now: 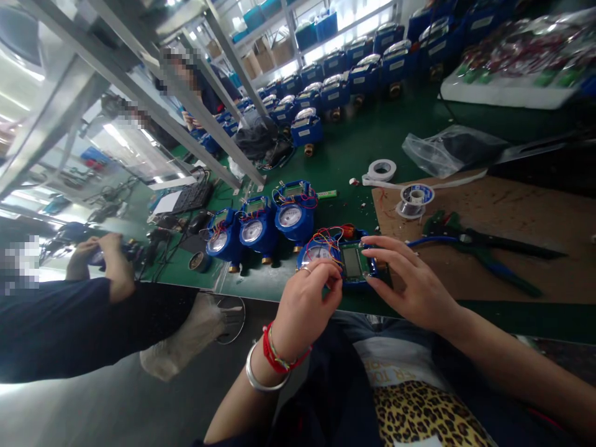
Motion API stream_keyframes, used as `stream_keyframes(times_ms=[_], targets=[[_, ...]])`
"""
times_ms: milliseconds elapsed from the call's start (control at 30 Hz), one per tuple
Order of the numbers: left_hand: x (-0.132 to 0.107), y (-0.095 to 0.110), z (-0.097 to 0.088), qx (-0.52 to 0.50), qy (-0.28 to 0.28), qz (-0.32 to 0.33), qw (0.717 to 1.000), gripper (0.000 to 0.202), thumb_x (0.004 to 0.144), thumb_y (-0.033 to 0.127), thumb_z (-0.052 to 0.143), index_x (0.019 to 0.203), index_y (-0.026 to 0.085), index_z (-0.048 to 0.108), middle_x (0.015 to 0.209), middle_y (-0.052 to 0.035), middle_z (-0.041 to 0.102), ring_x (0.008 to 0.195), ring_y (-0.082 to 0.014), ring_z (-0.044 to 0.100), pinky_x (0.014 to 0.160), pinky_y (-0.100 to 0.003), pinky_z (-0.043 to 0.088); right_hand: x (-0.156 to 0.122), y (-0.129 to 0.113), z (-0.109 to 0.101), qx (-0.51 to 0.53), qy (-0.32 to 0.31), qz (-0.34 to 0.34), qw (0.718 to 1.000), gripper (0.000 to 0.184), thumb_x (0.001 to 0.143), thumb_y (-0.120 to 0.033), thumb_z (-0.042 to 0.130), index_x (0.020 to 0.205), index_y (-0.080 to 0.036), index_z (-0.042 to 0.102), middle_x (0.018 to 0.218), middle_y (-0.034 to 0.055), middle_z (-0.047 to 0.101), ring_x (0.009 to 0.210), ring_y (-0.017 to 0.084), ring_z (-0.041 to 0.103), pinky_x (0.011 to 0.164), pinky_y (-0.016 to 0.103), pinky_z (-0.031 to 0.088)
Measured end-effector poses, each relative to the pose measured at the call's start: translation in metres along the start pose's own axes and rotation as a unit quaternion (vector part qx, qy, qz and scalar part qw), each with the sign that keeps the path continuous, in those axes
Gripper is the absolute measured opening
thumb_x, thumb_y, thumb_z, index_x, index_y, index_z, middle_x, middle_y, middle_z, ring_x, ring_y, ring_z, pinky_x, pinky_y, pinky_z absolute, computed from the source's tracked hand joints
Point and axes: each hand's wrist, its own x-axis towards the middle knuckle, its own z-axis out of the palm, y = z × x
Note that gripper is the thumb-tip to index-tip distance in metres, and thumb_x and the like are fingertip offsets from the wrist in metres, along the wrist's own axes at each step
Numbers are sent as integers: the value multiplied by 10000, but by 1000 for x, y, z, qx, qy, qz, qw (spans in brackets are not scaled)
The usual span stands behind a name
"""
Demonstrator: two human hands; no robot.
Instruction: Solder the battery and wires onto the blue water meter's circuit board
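Note:
A blue water meter (319,252) lies in front of me with its top housing open. Red, yellow and dark wires (326,239) loop over its round dial. Beside the dial sits a green circuit board with a grey display (351,262). My left hand (313,290) is closed in a pinch at the board's left edge, next to the wires; what its fingertips hold is hidden. With thumb and fingers on either side, my right hand (412,282) grips the right end of the meter's housing.
Three wired blue meters (252,231) stand to the left. At right, a brown board (503,217) bears a solder spool (414,200) and green-handled cutters (484,245). White tape (382,170) lies behind. Rows of meters (335,93) fill the back. A co-worker's hands (105,251) are at far left.

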Motion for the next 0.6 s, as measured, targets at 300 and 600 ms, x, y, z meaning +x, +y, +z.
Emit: stream_keyframes(times_ms=[300,600], targets=[[2,8,-1,110,-38,-23,993,73,856,120,538,881,185,558,849,-24,648,771,-166,616,730,-301,496,-6,4,-13,-9,23,24,999,391,864,-181,589,1242,-215,495,1360,100,498,1271,229,470,1075,417,412],[10,15,-2,201,-83,-28,976,50,872,152,518,850,183,552,822,-28,645,733,-170,613,684,-305,466,-25,18,-46,-49,86,81,992,366,862,-193,582,1220,-250,537,1330,80,540,1220,247,525,1059,449,423]])
